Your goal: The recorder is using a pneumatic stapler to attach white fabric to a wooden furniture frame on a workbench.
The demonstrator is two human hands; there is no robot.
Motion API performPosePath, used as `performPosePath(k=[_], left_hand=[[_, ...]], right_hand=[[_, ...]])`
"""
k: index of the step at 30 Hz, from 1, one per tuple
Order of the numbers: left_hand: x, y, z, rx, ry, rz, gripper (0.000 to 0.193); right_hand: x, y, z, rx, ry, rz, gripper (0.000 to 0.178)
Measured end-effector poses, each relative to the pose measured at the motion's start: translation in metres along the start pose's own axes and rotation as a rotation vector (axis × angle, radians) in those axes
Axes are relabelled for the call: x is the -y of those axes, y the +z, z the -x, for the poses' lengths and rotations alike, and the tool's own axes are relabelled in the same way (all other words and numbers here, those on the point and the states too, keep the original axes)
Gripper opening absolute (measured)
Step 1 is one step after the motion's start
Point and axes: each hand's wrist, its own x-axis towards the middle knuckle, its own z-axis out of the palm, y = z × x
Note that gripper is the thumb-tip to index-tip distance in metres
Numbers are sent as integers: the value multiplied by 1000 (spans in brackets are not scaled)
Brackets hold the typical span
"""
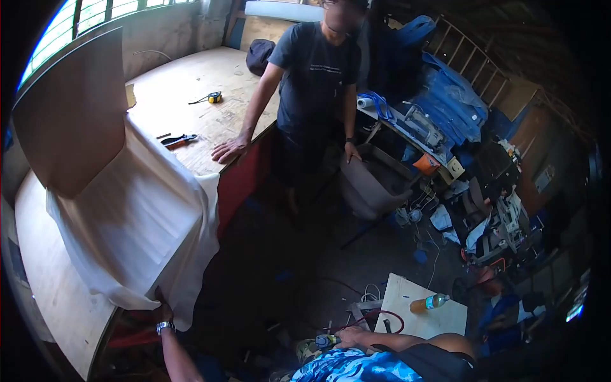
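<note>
At the near corner of a chair seat draped in cream fabric [137, 216], my left hand [164, 311] grips the fabric's edge; the fingers are partly hidden beneath it. The chair's brown curved backrest [73, 121] stands upright at the far side of the seat, and the cloth hangs in loose folds over the table's edge. Close to my body, my right hand [350, 336] is closed around a small grey and yellow-green tool [327, 340], whose exact kind I cannot make out. A red hose [398, 316] loops beside that hand.
Pliers [179, 141] and a yellow tape measure [215, 97] lie on the wooden worktable [184, 70]. Across from me a person [312, 76] rests one hand there and touches a grey chair [369, 188]. A bottle [429, 303] lies on a board [445, 325]. Clutter fills the right.
</note>
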Motion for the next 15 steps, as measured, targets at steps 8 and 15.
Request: performPosePath(k=[8,15], left_hand=[[14,16,-2,-48,-85,236,74],[84,52,-8,-61,-98,519,77]], right_hand=[[-10,-20,-6,27,-20,-58,74],[-31,0,-31,-41,-40,-152,85]])
